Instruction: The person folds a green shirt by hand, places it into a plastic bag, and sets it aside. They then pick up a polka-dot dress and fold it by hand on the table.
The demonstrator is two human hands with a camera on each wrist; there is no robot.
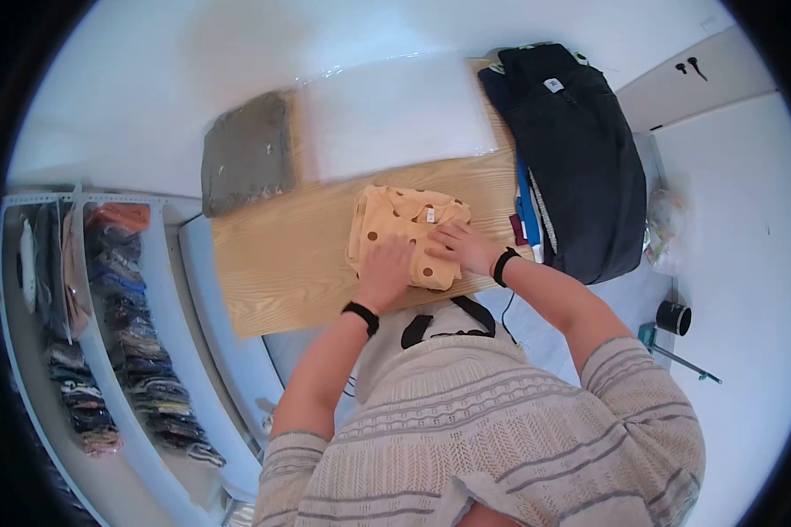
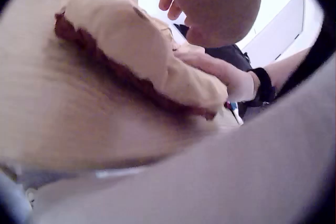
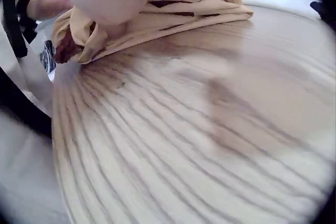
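Note:
A folded peach garment with brown dots (image 1: 391,211) lies near the front edge of the wooden table (image 1: 264,281), a small white label showing near its collar. My left hand (image 1: 386,269) is over its near left part, fingers extended toward the far side. On its right part rests my right hand (image 1: 468,249), the fingers spread over the cloth. In the left wrist view, dark red fabric (image 2: 126,74) shows under the garment's edge. The right wrist view shows layered folds (image 3: 178,27) along the garment's side, beneath the right hand.
Clear plastic bags (image 1: 395,114) lie flat at the back of the table. A bagged grey-brown garment (image 1: 248,158) is at the back left. Dark clothes (image 1: 580,167) are piled on the right. Shelves with bagged clothes (image 1: 141,334) stand at the left.

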